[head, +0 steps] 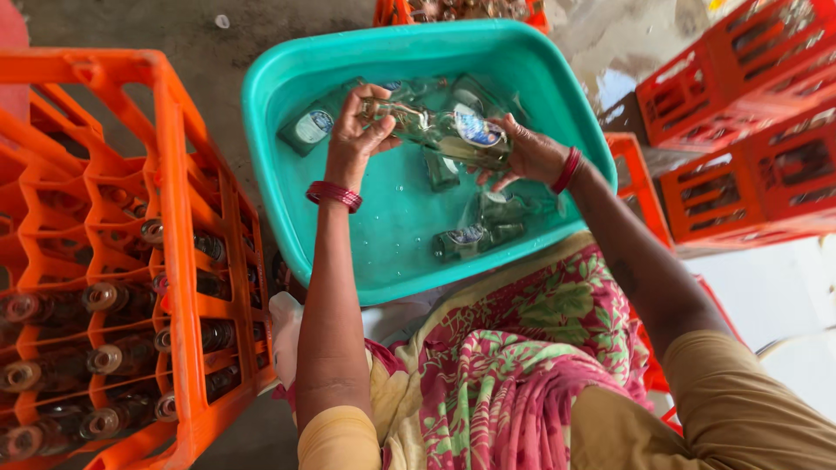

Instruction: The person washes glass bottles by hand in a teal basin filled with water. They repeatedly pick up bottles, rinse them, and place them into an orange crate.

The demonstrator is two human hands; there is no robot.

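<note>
Left crate: orange plastic crate [178, 157] stood on its side at far left, cells loaded with dark glass bottles [109, 298], necks facing out.
Left hand: left hand [355, 130] was over the tub's left half, fingers curled shut around the neck end of the clear glass bottle [444, 130]. Red bangles [333, 194] sat on that wrist.
Bottle: held sideways between both hands, just above the water near the tub's middle. Blue and white label faced up near its right end.
Tub: teal plastic tub [270, 113] held shallow water and several more clear bottles [475, 237] lying flat, some under the hands, some toward the near right corner.
Right hand: right hand [531, 157] cupped the bottle's base end from below, fingers wrapped on it; a red bangle on that wrist too.
Lap: floral pink and green cloth [522, 348] below the tub.
Right side: more orange crates [740, 139] stacked at right, on a wet grey floor [200, 35].
</note>
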